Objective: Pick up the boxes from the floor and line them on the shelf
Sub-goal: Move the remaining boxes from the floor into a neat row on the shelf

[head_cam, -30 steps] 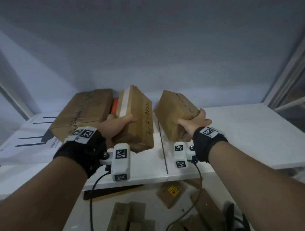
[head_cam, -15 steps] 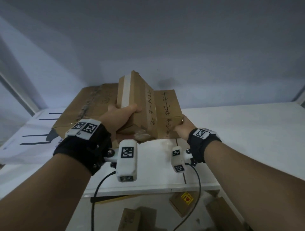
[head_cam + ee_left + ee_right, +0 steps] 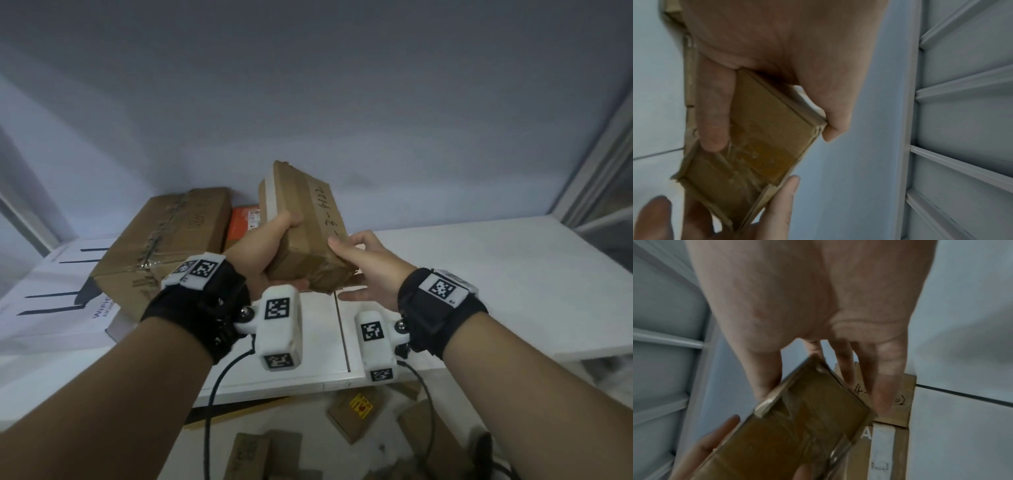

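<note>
A: What changed?
B: The right hand (image 3: pixel 368 265) has let go of its box; its fingers now lie straight beside the taped box (image 3: pixel 301 233), which the left hand (image 3: pixel 270 246) grips, tilted, above the shelf (image 3: pixel 479 274).
A: How many boxes?
B: Three on the shelf, perhaps four below; it's blurry there.

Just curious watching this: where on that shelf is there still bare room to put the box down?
The white shelf is bare right of the held box, out to the frame. The left end is crowded: a large taped carton, an orange box, a white printed box.
</note>
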The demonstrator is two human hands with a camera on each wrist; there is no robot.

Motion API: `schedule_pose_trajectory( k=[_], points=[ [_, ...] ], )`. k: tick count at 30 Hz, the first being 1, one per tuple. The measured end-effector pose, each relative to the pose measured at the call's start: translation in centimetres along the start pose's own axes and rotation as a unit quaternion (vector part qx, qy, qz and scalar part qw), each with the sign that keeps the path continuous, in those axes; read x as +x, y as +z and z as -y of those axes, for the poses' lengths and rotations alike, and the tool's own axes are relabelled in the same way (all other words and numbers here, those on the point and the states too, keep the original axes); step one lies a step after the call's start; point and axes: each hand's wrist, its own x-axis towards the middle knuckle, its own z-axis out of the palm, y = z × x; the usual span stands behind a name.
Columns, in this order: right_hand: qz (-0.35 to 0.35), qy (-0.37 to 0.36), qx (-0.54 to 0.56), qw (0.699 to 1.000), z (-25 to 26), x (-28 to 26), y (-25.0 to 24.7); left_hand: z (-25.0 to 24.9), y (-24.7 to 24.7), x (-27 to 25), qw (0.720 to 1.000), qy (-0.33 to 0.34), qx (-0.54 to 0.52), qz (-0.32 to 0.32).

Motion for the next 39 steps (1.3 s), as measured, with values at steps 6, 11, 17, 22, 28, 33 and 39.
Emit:
schedule_pose_trajectory(
  k=[6, 11, 17, 22, 28, 33, 39],
  points=[
    [-0.012, 0.012, 0.183, 0.983, -1.0, -2.2, -3.6, 0.5, 3.7, -0.4, 0.998, -0.009, -0.015, 0.057],
    [-0.117, 0.013, 0.18, 0.977, -0.2, -1.9, -5.9, 1.3, 4.8, -0.4, 0.998, 0.001, 0.03, 0.063],
    [-0.203, -0.025, 0.165, 0.965, -0.1, -1.0, -8.0, 1.8, 3.4, -0.5, 0.999, -0.001, 0.049, 0.019],
    [-0.29, -0.052, 0.118, 0.948, 0.2, 0.5, -10.5, 3.1, 1.8, 1.1, 0.998, -0.004, 0.069, 0.003],
    [-0.332, -0.006, 0.025, 0.943, -3.1, 4.6, -11.8, 5.0, 1.0, 3.7, 0.998, -0.022, 0.056, -0.004],
    [-0.295, 0.027, -0.01, 0.955, -5.6, 9.7, -8.9, 6.9, 0.2, 5.6, 0.998, -0.037, 0.04, -0.005],
    [-0.303, 0.067, -0.106, 0.945, -6.3, 13.9, -8.7, 8.0, -2.5, 6.8, 0.998, -0.056, 0.012, -0.04]
  ],
)
